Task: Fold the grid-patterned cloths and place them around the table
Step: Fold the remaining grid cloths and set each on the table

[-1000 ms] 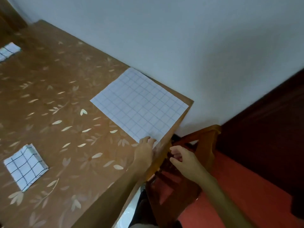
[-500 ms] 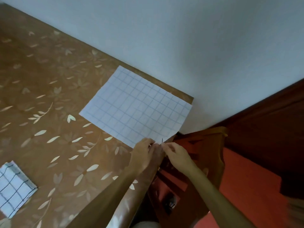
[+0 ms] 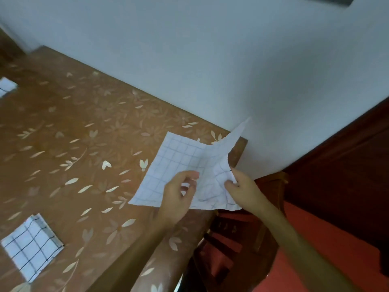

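On my feed the pale grid cloth (image 3: 185, 163) sits at the table's (image 3: 84, 144) far right corner, close to the wall (image 3: 210, 60), and both hands are on it. The left hand (image 3: 179, 197) has its fingers curled round the cloth's near edge, with fabric showing between fingers and thumb, so I read that as a grip. The right hand (image 3: 242, 190) pinches a bunched bit of the right side, and the fabric is crumpled just at its fingertips. The cloth's left part lies flat on the table, while its right part is lifted, one corner sticking up in front of the wall, and the near edge reaches past the table's edge. A folded cloth (image 3: 31, 247) with darker grid lines lies well apart, near the table's front left, and a third cloth (image 3: 6, 88) is cut off by the left border (I can't tell whether it is folded). Below the right hand stands a wooden chair (image 3: 252, 228) over a red floor (image 3: 315, 249).
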